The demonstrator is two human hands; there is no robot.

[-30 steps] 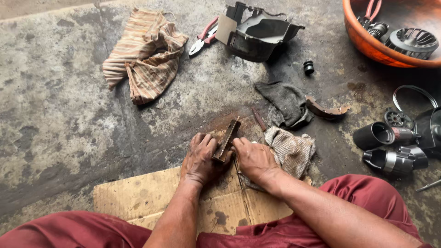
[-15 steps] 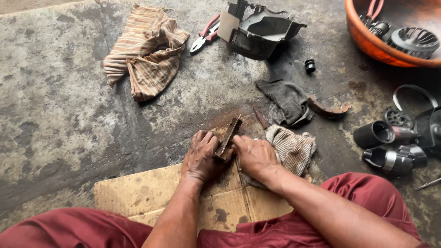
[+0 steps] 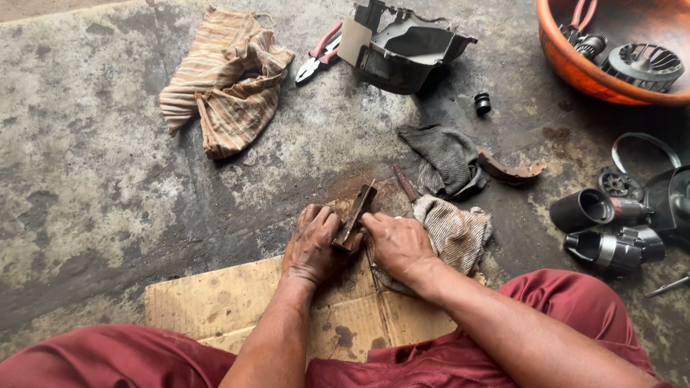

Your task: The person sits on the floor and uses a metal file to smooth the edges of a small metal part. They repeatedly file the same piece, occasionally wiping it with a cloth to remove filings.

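Stained concrete floor (image 3: 108,215): left hand (image 3: 310,244) and right hand (image 3: 397,244) clamp a rusty metal piece (image 3: 354,217), long axis pointing up-right, away from the person.

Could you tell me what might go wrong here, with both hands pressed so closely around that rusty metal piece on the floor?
The left hand and right hand both clamp the rusty metal piece bare, so a slip could scrape fingers on its edges or on the concrete floor. The thin rusty tool lies just beyond the right hand's fingers and might be knocked or jabbed. Both hands look grimy, which could weaken the grip.
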